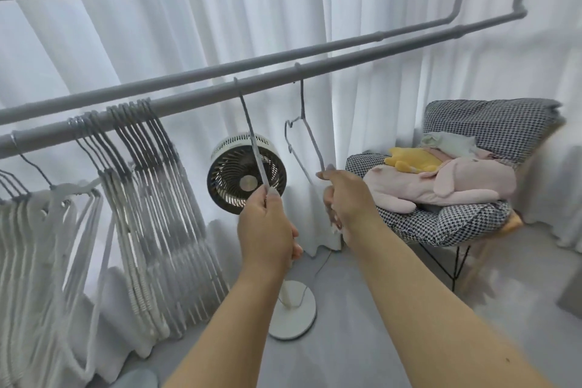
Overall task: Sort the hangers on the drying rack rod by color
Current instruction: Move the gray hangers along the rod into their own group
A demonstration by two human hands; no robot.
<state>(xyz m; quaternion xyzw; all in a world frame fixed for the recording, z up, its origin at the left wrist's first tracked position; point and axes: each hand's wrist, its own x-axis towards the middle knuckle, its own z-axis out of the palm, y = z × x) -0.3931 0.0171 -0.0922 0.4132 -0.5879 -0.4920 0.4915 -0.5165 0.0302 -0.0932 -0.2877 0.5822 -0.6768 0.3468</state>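
Hangers hook on the near rod (346,64), well right of the bunched hangers (151,173). Left hand (267,230) pinches one grey hanger (252,132); right hand (346,198) grips another hanger (304,135), both hanging downward toward the hands.

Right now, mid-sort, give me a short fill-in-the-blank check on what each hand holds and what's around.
1. The left hand grips a ___ hanger.
2. Both held hangers hook on the nearer ___.
3. Behind the hands stands a pedestal ___.
4. The right hand grips a grey hanger; plush toys lie on the ___.

Missing: grey; rod; fan; chair
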